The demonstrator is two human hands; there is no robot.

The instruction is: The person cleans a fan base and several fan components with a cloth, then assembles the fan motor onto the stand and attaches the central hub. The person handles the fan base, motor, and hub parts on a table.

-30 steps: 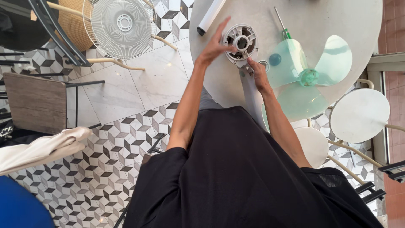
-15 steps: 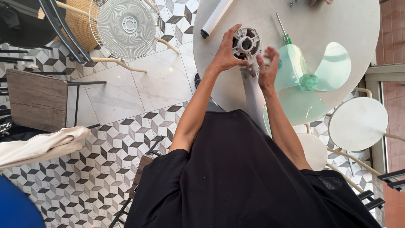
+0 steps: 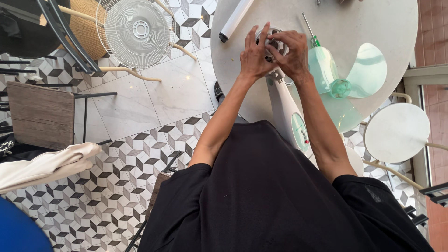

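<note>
Both hands are working on the fan motor housing [image 3: 275, 46], which is lying on the round white table [image 3: 401, 18] near its left edge. The left hand [image 3: 254, 56] is wrapping around the housing's left side, fingers spread slightly and curling over the rim. The right hand [image 3: 291, 53] is pressing in from the right, fingers bent together over the hub, so the round grey part is sitting almost hidden between the two palms. Whether the fingertips are pinching anything small there, I cannot tell.

The white fan stand [image 3: 287, 109] is running from the housing back over the table's near edge toward the person's body, its pale green control panel [image 3: 299, 130] facing up. Just to the right of the right hand, the translucent green fan blade [image 3: 354, 79] is resting flat on the table, and a green-handled screwdriver [image 3: 311, 31] is lying beside it toward the far edge. A white tube [image 3: 235, 18] is sticking out past the far left edge. Down on the tiled floor, the white wire fan guard [image 3: 137, 30] is leaning well apart from the table.
</note>
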